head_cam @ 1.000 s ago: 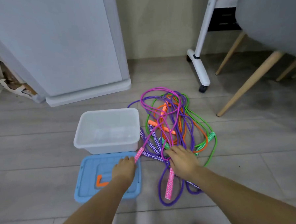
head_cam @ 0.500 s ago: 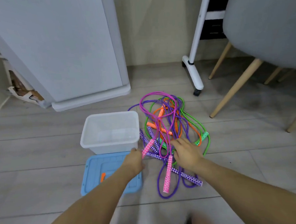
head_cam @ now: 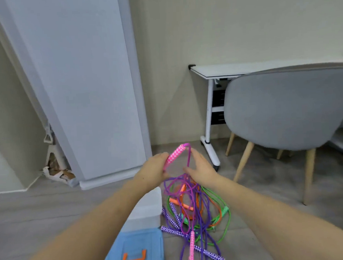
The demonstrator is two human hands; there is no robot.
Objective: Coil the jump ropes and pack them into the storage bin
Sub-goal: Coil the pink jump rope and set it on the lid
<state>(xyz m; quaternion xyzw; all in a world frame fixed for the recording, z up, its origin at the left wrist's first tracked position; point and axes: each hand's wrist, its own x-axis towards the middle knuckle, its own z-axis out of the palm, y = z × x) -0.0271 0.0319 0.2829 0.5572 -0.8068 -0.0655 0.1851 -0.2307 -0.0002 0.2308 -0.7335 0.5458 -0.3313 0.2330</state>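
Pink handle [head_cam: 176, 155] in left hand [head_cam: 154, 168], seemingly.

L hand [head_cam: 155, 168] grips pink handle [head_cam: 175, 155], ropes [head_cam: 192, 206] tangled

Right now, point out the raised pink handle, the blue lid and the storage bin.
raised pink handle [head_cam: 175, 155], head view, middle of its checkered grip.
blue lid [head_cam: 152, 242], head view, bare top surface.
storage bin [head_cam: 146, 212], head view, its white side wall.
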